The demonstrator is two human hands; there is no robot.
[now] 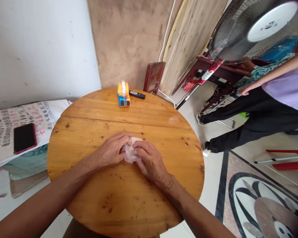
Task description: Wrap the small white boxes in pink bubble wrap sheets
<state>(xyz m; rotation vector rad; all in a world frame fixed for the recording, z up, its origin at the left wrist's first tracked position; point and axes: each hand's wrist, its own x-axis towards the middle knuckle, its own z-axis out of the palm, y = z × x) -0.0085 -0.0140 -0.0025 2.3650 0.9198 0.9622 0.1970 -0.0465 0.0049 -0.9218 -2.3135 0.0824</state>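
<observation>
Near the middle of the round wooden table [89, 132] lies a small crumpled packet of whitish, see-through plastic [130, 155]. My left hand [111, 148] grips its left side, fingers curled with the thumb against it. From the right, my right hand [151, 160] holds the other side, its fingers bent over the plastic. What the wrap may contain, I cannot make out. Beyond the hands, toward the table's far edge, stands an orange and blue tape dispenser [123, 96] with a roll of tape. Beside it rests a black, remote-like object [137, 95].
At left, a phone with a red edge [24, 138] lies on sheets of paper with writing [49, 115]. A wooden chair [154, 77] stands behind the table. To the right are a standing fan [250, 33] and a person in dark trousers [248, 109]. A white cable [164, 43] hangs behind.
</observation>
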